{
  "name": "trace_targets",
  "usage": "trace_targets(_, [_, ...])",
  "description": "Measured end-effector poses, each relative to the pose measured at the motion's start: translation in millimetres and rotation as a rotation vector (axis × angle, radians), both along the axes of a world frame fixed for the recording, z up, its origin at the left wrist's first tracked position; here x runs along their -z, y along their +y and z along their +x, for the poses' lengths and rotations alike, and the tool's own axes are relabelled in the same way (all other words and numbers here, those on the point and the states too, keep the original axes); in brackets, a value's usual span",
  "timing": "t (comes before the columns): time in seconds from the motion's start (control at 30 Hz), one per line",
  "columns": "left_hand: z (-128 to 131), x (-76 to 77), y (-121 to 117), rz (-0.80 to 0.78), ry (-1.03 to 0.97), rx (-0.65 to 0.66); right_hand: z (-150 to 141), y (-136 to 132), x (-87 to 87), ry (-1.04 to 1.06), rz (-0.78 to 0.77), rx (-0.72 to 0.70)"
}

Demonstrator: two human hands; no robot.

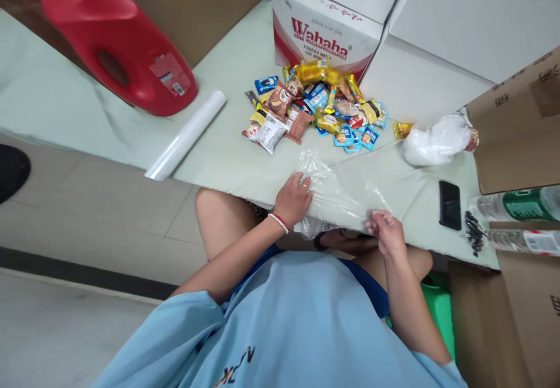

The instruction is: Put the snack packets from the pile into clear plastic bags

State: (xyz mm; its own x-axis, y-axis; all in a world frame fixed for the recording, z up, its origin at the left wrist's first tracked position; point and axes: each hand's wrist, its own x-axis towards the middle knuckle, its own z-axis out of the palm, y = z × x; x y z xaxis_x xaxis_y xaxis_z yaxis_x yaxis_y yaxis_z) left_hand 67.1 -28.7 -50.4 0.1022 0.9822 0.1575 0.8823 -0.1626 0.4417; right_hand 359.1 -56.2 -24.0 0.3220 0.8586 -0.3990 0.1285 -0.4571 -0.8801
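Observation:
A thin, clear plastic bag [336, 198] lies crumpled and partly spread at the table's front edge, its near part hanging over. My left hand [292, 200], with a beaded bracelet at the wrist, has its fingers curled onto the bag's left side. At the bag's right corner, my right hand [388, 231] pinches the film between thumb and fingers. Just beyond the bag is a loose pile of small wrapped snacks [312, 105] in brown, yellow, blue and white packets. Neither hand touches the pile.
Left of the pile lie a white roll [186, 136] and a big red jug [126, 49]. A Wahaba-printed carton [326, 29] stands behind. To the right are a filled white plastic bag [437, 140], a black phone [450, 205], plastic bottles [516, 204] and a cardboard box [516, 125].

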Motion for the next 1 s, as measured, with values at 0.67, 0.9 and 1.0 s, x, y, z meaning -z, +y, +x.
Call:
trace_targets(0.67, [-9.5, -10.1, -4.1, -0.071, 0.163, 0.112, -20.9, 63.0, 18.7, -0.755, 0.587, -0.604])
trace_targets(0.9, [-28.6, -57.2, -60.5, 0.125, 0.112, 0.026, 1.6, 119.3, -11.4, -0.426, 0.554, -0.272])
trace_targets(1.0, [-21.2, -72.9, -45.7, 0.242, 0.025, 0.195, -22.8, 91.0, -29.2, -0.504, 0.597, -0.288])
